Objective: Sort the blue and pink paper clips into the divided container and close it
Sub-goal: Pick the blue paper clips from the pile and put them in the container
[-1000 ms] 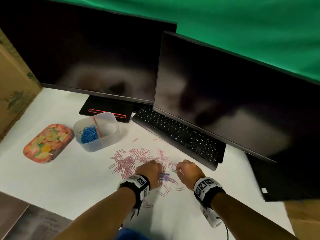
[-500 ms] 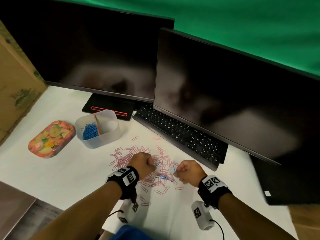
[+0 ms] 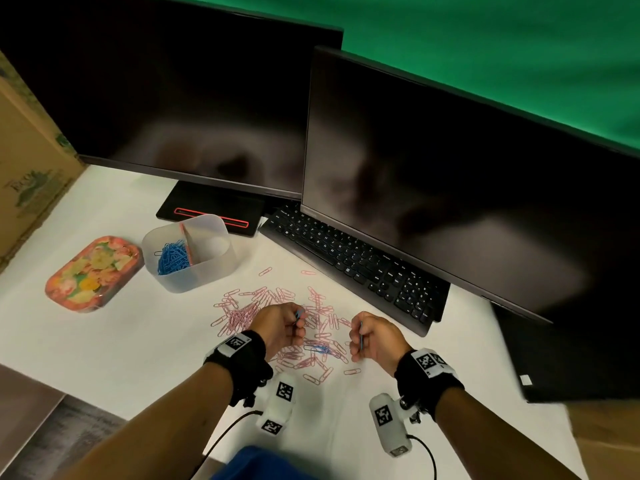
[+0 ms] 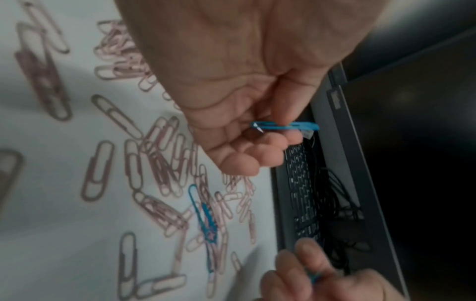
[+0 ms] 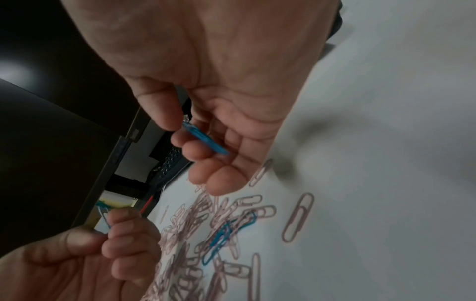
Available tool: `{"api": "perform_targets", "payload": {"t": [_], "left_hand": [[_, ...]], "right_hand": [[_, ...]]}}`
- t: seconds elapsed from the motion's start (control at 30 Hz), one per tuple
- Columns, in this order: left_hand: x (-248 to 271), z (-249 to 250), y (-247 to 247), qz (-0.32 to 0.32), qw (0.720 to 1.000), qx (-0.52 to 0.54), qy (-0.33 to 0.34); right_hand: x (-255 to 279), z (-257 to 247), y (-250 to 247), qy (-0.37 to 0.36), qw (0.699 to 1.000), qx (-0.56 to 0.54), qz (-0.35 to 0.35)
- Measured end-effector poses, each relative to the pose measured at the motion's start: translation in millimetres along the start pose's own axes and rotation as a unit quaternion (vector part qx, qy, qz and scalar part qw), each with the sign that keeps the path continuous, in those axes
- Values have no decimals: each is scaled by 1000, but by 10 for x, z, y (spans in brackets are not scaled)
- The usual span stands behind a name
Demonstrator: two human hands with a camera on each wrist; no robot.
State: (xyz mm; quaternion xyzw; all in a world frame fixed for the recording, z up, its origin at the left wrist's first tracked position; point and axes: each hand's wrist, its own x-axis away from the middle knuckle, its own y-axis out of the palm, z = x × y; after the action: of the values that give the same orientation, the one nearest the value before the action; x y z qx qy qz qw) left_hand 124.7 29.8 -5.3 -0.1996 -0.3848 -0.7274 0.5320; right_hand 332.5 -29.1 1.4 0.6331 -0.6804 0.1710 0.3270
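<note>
Pink paper clips (image 3: 249,308) lie scattered on the white table, with a few blue clips (image 3: 318,348) tangled among them between my hands. My left hand (image 3: 282,323) hovers above the pile and pinches a blue clip (image 4: 284,126) between thumb and fingers. My right hand (image 3: 372,336) is also raised and pinches another blue clip (image 5: 204,139). The clear divided container (image 3: 207,271) stands at the back left, open, with a heap of blue clips (image 3: 173,258) in its left compartment. Its right compartment looks empty.
A floral lid (image 3: 93,273) lies left of the container. Two dark monitors (image 3: 450,188) and a black keyboard (image 3: 353,268) border the pile at the back and right. A cardboard box (image 3: 27,168) stands at the far left.
Both hands have lifted off the pile, each now holding a blue clip, and have drawn slightly apart. The head view has shifted a little.
</note>
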Motion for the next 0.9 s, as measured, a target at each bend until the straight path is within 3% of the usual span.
{"api": "perform_targets", "payload": {"t": [0.1, 0.17, 0.2, 0.23, 0.3, 0.37, 0.43, 0.6, 0.7, 0.8, 0.9], "left_hand": [[12, -11, 0, -12, 1000, 26, -9], [16, -25, 22, 3, 998, -60, 6], [12, -49, 37, 14, 986, -164, 29], [14, -84, 51, 23, 955, -289, 56], [26, -176, 104, 36, 856, -504, 111], [27, -256, 137, 20, 757, -637, 147], [8, -289, 145, 0, 704, -689, 173], [-26, -249, 118, -11, 664, -721, 195], [-49, -224, 57, -8, 660, -727, 189], [-52, -209, 39, -9, 650, -736, 190], [-47, -198, 23, -18, 674, -710, 202]], "right_hand": [[-6, 17, 82, 19, 1000, 2, -7], [-53, 84, 96, -12, 988, 154, 16], [-71, 129, 97, -39, 959, 280, 25], [-85, 181, 103, -63, 915, 398, 30], [-76, 265, 127, -83, 825, 557, 37], [-63, 324, 153, -95, 787, 608, 43], [-63, 339, 173, -110, 781, 613, 46], [-52, 315, 118, -103, 795, 596, 50], [-43, 282, 58, -100, 800, 590, 49], [-33, 229, -11, -87, 830, 546, 74], [-43, 182, -55, -85, 850, 512, 86]]}}
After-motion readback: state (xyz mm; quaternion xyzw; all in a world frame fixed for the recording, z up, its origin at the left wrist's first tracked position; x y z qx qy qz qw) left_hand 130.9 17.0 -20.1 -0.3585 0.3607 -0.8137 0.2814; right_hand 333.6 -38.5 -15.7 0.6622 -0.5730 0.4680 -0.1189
